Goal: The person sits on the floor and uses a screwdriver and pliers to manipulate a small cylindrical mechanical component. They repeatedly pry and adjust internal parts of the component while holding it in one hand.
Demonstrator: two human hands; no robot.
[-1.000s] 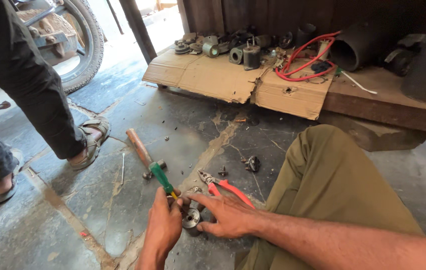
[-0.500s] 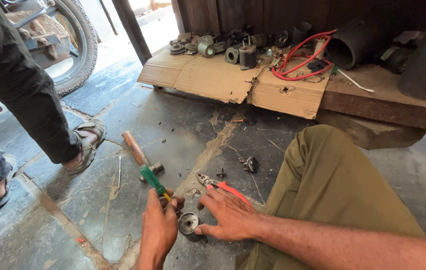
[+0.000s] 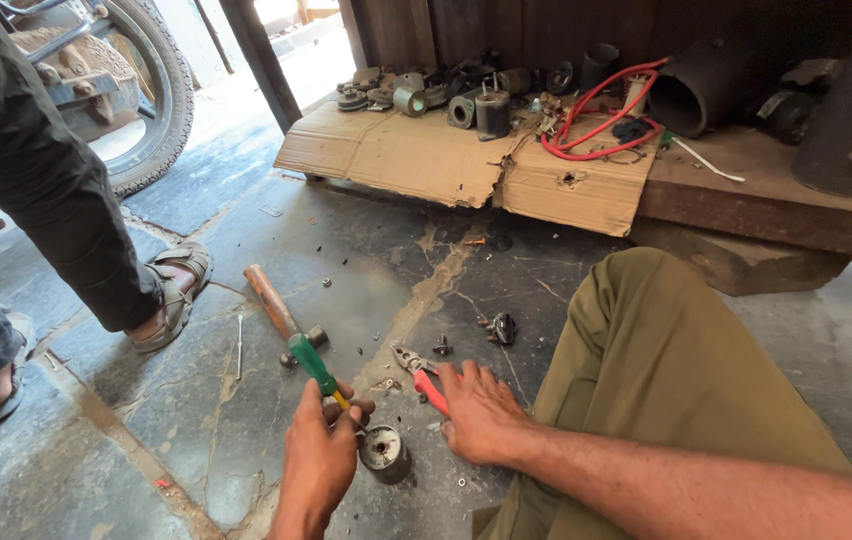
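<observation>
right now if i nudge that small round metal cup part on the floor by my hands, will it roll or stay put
The small round metal cup part stands on its flat end, open face up, so it probably stays put or slides. It looks like solid metal, likely heavy for its size. Tipped onto its side, it could roll across the stone floor.

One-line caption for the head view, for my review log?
Left hand holds a green-handled screwdriver over a small metal cylinder; right hand rests on red-handled pliers on the stone floor.

Cracked stone floor (image 3: 246,230) with hammer (image 3: 281,312), pliers (image 3: 423,378), small metal cylinder (image 3: 384,451), cardboard (image 3: 426,160).
</observation>
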